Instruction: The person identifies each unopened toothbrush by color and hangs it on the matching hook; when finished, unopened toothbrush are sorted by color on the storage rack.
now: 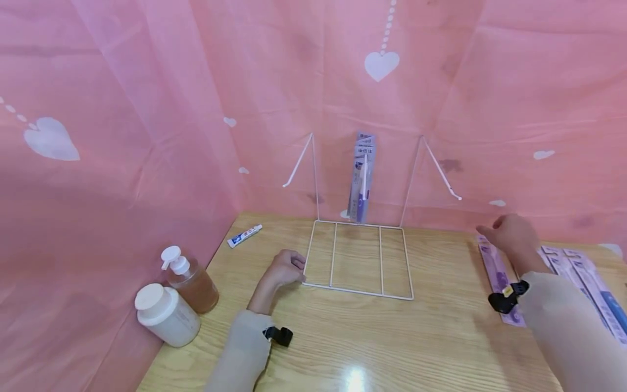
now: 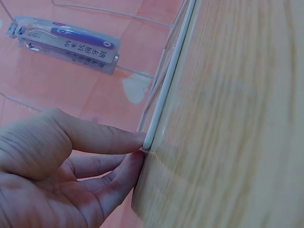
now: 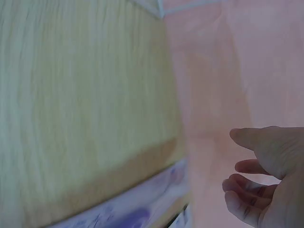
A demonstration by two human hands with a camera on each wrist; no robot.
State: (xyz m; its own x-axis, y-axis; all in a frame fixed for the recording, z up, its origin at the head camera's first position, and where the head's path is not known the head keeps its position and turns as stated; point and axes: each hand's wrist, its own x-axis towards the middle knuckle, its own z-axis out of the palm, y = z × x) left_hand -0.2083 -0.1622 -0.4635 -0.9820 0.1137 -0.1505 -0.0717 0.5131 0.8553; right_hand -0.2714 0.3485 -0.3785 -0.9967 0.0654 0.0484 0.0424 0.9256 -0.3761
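Observation:
A white wire rack [image 1: 357,291] stands on the table with hooked arms at its back. My left hand [image 1: 285,268] is at its front left corner; in the left wrist view the thumb [image 2: 128,141] and fingers pinch the end of the white wire [image 2: 164,95]. Packaged toothbrushes [image 1: 361,179] hang from the rack's middle hook. Over at the right, my right hand [image 1: 513,239] is above the far end of a purple toothbrush pack [image 1: 497,272]. In the right wrist view its fingers [image 3: 247,192] are loosely bent, with nothing held.
More toothbrush packs [image 1: 583,277] lie at the right, partly behind the right forearm. A toothpaste tube [image 1: 245,236] lies back left. A pump bottle [image 1: 196,286] and a white jar [image 1: 168,316] stand by the left edge. Pink cloth [image 1: 274,71] hangs behind the table.

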